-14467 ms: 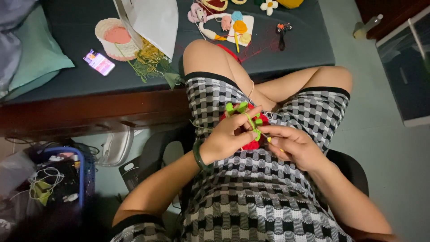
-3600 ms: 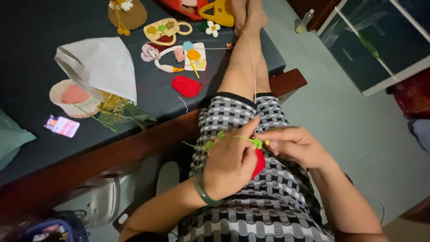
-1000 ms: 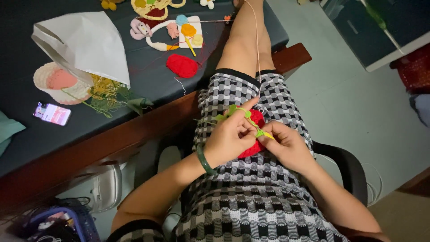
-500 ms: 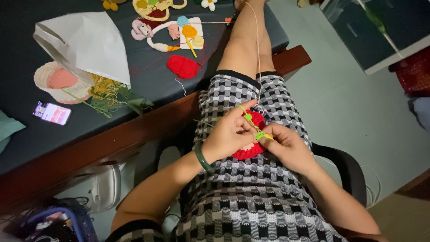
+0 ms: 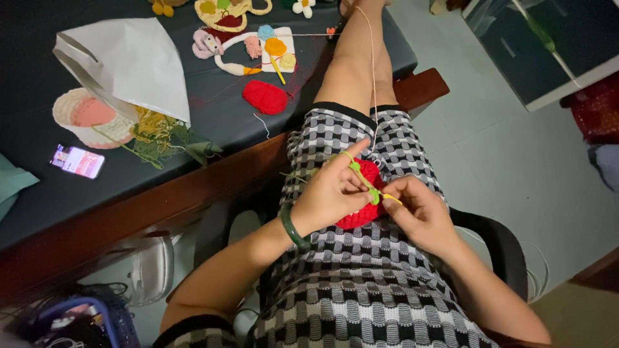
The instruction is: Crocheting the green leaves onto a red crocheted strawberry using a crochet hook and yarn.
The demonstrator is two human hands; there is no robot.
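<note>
Over my lap I hold a red crocheted piece (image 5: 365, 196) with a green edge. My left hand (image 5: 329, 193) grips it from the left, index finger stretched out with green yarn (image 5: 353, 166) looped over it. My right hand (image 5: 420, 211) pinches a crochet hook (image 5: 385, 196) whose tip is in the green stitches. A thin pale yarn strand (image 5: 373, 77) runs up along my leg toward the dark table (image 5: 213, 116). A green bangle (image 5: 291, 227) sits on my left wrist.
On the table lie a red crocheted disc (image 5: 265, 96), several colourful crocheted pieces (image 5: 258, 45), a white paper bag (image 5: 132, 61), a small white basket (image 5: 90, 116), tangled green yarn (image 5: 164, 138) and a phone (image 5: 78, 160). A blue basket (image 5: 84, 322) stands on the floor at the lower left.
Over the last second my hands stay on my lap; the left index finger has lifted and the hook has shifted slightly in the green stitches. Earlier the view swung about.
</note>
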